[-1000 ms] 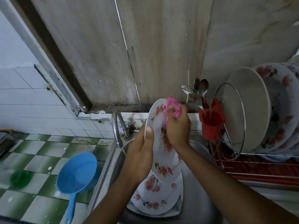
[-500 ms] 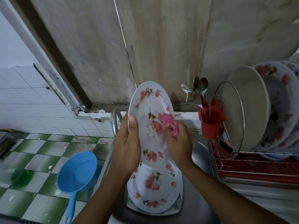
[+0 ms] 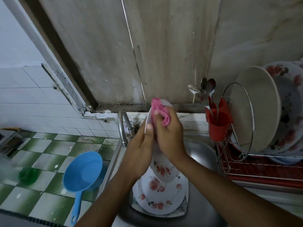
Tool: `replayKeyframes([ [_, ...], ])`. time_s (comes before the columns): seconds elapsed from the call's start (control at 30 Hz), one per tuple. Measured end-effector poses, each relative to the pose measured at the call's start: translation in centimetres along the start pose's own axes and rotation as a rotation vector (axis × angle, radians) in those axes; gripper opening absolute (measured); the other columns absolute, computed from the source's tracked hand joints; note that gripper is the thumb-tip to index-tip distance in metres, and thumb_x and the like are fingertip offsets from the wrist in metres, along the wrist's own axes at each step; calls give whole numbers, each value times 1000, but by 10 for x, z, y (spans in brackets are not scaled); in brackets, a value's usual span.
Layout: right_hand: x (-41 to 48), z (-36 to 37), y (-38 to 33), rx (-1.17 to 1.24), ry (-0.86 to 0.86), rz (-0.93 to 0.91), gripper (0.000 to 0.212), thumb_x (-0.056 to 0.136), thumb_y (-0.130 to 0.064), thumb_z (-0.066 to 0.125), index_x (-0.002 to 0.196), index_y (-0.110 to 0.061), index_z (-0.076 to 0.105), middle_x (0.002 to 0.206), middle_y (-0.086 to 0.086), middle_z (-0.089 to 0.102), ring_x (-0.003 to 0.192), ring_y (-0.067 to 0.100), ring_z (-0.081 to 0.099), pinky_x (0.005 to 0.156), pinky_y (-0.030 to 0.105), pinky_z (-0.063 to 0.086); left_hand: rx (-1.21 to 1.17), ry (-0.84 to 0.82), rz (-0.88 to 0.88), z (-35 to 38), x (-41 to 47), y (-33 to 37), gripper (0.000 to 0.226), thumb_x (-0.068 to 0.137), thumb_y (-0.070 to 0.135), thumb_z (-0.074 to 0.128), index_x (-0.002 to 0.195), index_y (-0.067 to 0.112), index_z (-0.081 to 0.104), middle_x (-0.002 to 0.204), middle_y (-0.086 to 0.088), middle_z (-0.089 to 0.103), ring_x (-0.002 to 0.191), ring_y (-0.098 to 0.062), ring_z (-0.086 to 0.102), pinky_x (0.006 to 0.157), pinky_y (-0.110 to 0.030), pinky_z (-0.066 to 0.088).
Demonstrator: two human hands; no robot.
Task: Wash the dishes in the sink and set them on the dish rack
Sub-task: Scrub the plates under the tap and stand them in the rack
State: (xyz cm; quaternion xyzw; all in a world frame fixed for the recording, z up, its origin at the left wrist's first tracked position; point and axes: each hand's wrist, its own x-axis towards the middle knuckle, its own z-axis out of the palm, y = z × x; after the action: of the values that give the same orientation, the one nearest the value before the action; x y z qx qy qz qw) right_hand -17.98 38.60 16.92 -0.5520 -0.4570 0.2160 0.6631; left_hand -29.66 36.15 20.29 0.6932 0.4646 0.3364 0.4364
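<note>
While the left hand [image 3: 141,149] grips the floral plate [image 3: 164,171] edge-on above the sink [image 3: 201,153] | right hand [image 3: 170,138] clenches a pink cloth [image 3: 159,110] against its top rim | risk: slick plate could slip onto the stacked plates [image 3: 160,200] below and chip | dish rack [image 3: 246,173] waits rightward.

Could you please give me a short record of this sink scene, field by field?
left hand: grips the floral plate by its edge, held tilted above the sink
right hand: presses a pink cloth on that plate
in sink: stacked plates, floral
dish rack: upright plates; red cup with spoons
floor: blue scoop
</note>
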Motion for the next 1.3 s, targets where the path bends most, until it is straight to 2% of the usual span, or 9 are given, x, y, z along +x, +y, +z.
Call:
replayKeyframes([
  [0.07, -3, 0, -3, -14, -67, -98, 23, 101, -35, 58, 112, -17, 64, 102, -2, 65, 88, 13, 65, 76, 30, 54, -25, 20, -11, -4, 3, 3, 50, 99, 66, 23, 134, 51, 56, 123, 24, 67, 117, 10, 58, 106, -33, 49],
  [0.17, 21, -10, -5, -91, 90, 30, 18, 101, -34, 58, 111, -20, 64, 109, 2, 61, 90, 8, 62, 78, 31, 52, -9, -31, -46, -2, -2, 4, 39, 99, 66, 24, 124, 63, 52, 112, 38, 63, 112, 20, 55, 98, -18, 45],
  [0.33, -32, -1, -10, 114, -184, -3, 23, 99, -32, 59, 108, -12, 67, 97, 2, 71, 90, 21, 70, 82, 39, 60, -136, 65, -50, 2, 14, 5, 61, 91, 83, 22, 128, 51, 58, 114, 11, 73, 111, -6, 68, 99, -43, 55],
  [0.43, -61, -27, 29, -158, -263, -97, 27, 94, -35, 63, 109, -14, 66, 100, -8, 67, 88, 5, 66, 78, 15, 53, -195, 166, -82, -5, 15, 5, 33, 97, 69, 32, 117, 61, 57, 107, 10, 75, 103, -11, 72, 90, -42, 60],
  [0.57, -34, -47, 68, -392, -67, 148, 9, 97, -21, 65, 103, -16, 61, 97, -6, 62, 79, 0, 60, 63, 11, 45, -184, 153, -67, -4, 5, 0, 39, 98, 60, 34, 120, 44, 62, 104, 20, 75, 96, -3, 73, 77, -31, 63],
  [0.7, 16, -27, 34, -272, 191, 198, 10, 101, -28, 59, 102, -18, 60, 93, -3, 65, 84, 12, 64, 63, 18, 45, -84, 74, -65, 9, 1, 2, 36, 100, 63, 31, 109, 50, 63, 100, 27, 72, 95, 7, 69, 78, -20, 57],
  [0.93, -59, -4, 9, -147, -67, -179, 28, 94, -32, 62, 108, -8, 68, 99, -4, 67, 87, 2, 66, 76, 12, 53, -145, 329, 41, -15, 19, 16, 50, 101, 62, 28, 121, 30, 61, 101, 8, 73, 91, -3, 72, 71, -25, 61],
  [1.1, -29, -35, 70, -274, 88, 127, 10, 99, -23, 60, 106, -16, 62, 103, -1, 60, 85, -3, 58, 69, 17, 46, -147, 287, 63, -22, -4, 17, 49, 98, 59, 32, 129, 34, 61, 104, 15, 73, 95, 2, 70, 63, -14, 57],
  [1.3, 48, -19, 44, -231, 223, 116, 15, 102, -26, 56, 104, -12, 61, 108, 6, 60, 81, 12, 55, 67, 24, 44, -10, 148, 86, -20, -9, 22, 38, 101, 54, 33, 114, 38, 65, 94, 24, 73, 87, 5, 71, 65, -14, 57],
])
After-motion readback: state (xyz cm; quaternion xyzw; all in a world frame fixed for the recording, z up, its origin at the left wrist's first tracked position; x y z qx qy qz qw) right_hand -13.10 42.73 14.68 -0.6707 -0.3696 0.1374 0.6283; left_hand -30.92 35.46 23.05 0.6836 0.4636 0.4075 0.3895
